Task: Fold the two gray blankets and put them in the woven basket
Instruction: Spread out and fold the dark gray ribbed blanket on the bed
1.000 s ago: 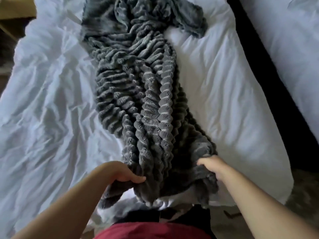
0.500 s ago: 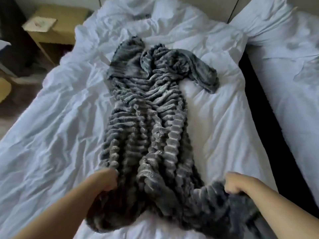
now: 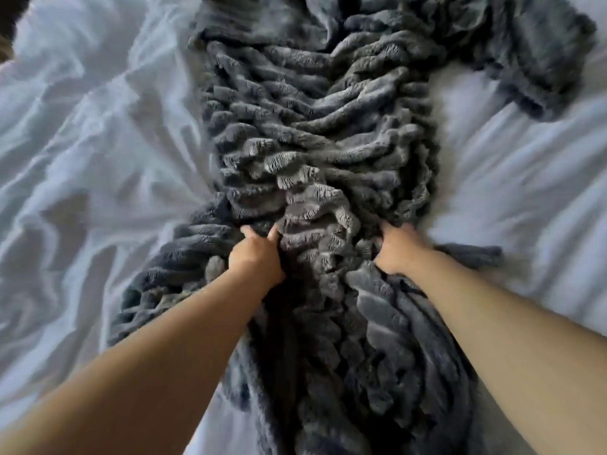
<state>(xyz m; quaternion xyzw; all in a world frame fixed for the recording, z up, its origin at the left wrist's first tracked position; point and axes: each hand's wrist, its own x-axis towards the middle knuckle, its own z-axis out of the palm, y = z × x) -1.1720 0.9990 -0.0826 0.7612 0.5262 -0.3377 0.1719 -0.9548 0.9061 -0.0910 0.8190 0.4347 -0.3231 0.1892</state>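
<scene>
A gray ribbed plush blanket [image 3: 315,126] lies bunched lengthwise down the middle of a white bed, running from the top of the view to the bottom edge. My left hand [image 3: 254,254] digs its fingers into the folds left of the blanket's middle. My right hand [image 3: 399,249] grips the folds on the right side, its fingers buried in the fabric. Both forearms stretch forward over the near part of the blanket. Only one blanket can be told apart, and no woven basket is in view.
Crumpled white bedding [image 3: 82,152] spreads to the left of the blanket and more white sheet [image 3: 525,178] to the right. A dark patch shows at the top left corner [image 3: 6,24].
Both hands have moved forward from the near end of the blanket to its middle and now clutch folds there. The view has come much closer to the bed.
</scene>
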